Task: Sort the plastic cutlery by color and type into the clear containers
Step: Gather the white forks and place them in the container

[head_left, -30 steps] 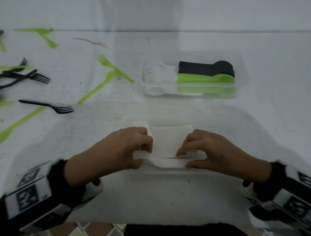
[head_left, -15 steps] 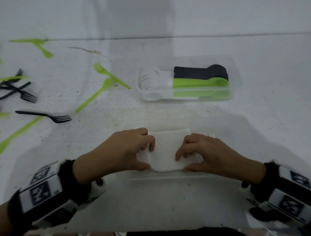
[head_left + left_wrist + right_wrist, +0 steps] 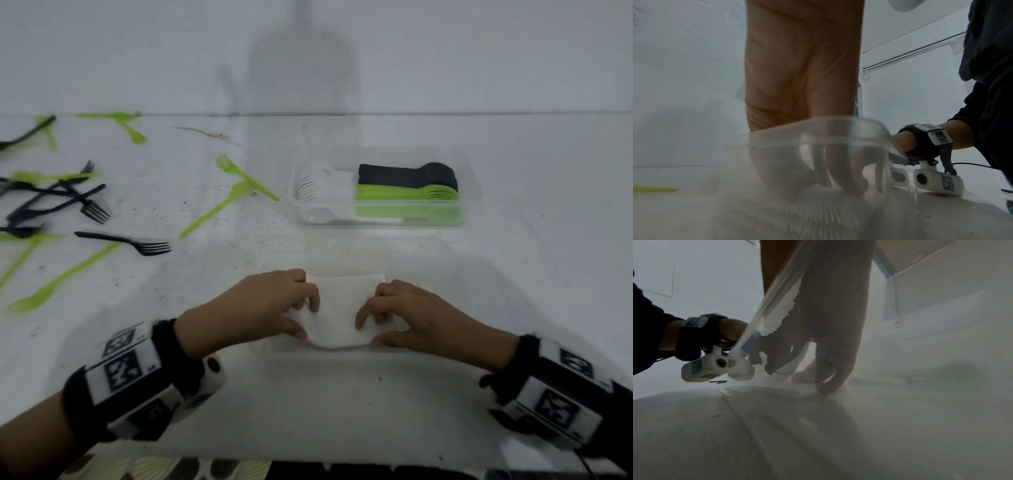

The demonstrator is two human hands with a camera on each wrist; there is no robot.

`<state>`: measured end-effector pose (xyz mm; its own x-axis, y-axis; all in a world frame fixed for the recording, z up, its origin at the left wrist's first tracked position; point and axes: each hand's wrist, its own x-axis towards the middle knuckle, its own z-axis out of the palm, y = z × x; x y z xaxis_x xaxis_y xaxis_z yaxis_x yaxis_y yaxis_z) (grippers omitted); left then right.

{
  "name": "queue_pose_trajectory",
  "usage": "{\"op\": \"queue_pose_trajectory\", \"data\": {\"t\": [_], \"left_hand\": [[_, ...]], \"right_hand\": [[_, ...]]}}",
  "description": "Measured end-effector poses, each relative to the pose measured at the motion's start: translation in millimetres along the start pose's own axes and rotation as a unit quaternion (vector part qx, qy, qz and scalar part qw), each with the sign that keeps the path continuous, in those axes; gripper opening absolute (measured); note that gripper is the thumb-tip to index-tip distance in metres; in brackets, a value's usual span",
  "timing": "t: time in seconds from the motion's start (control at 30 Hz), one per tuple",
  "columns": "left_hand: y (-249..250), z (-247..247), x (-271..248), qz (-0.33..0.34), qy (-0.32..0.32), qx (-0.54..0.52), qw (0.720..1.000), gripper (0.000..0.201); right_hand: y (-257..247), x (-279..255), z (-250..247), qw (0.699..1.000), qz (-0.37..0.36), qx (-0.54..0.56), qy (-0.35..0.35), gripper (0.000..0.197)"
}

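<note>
Head view showed both hands, left hand [image 3: 270, 305] and right hand [image 3: 407, 315], gripping a white cutlery stack [image 3: 339, 315] inside the near clear container [image 3: 445, 274] at 6 o'clock; uneven squeezing could splay it.

Both hands [image 3: 337, 310] have pressed the white cutlery stack [image 3: 339, 315] lower into the near container [image 3: 428, 270], closing together.

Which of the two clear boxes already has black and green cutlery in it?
The far container, behind the hands: it holds black, green and white stacks. The near container holds only the white stack under both hands.
</note>
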<state>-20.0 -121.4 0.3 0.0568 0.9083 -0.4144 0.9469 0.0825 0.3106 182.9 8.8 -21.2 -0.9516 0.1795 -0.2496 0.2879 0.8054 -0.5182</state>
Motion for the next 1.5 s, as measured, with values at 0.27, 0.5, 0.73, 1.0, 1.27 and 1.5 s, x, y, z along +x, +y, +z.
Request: {"op": "queue_pose_trajectory", "data": {"t": [0.27,0.5,0.73,1.0,1.27,1.5], "left_hand": [[-5.8,14.6,-39.0,0.031,0.298,-0.173,0.938,0.014],[-44.6,20.5,-120.3,-0.101,0.463,-0.297,0.829,0.016],[-130.9,32.1,-215.9,-0.266,0.576,-0.339,0.695,0.009],[-234.2,41.0,-325.5,-0.338,0.619,-0.335,0.624,0.014],[-323.7,52.9,-386.9,-0.38,0.632,-0.361,0.571,0.016],[-399.6,52.1,-422.5,-0.378,0.634,-0.38,0.557,0.016]], "right_hand": [[-46.9,11.9,-1.5,0.99,-0.05,0.041,0.126,0.026],[-139.1,87.0,14.3,0.971,-0.137,0.112,0.161,0.029],[-244.0,200.5,50.2,0.955,-0.188,0.171,0.153,0.025],[-363.4,310.9,92.3,0.947,-0.235,0.179,0.127,0.025],[-445.4,396.3,118.4,0.956,-0.217,0.167,0.105,0.025],[-498.9,472.2,132.9,0.956,-0.224,0.155,0.112,0.023]]}}
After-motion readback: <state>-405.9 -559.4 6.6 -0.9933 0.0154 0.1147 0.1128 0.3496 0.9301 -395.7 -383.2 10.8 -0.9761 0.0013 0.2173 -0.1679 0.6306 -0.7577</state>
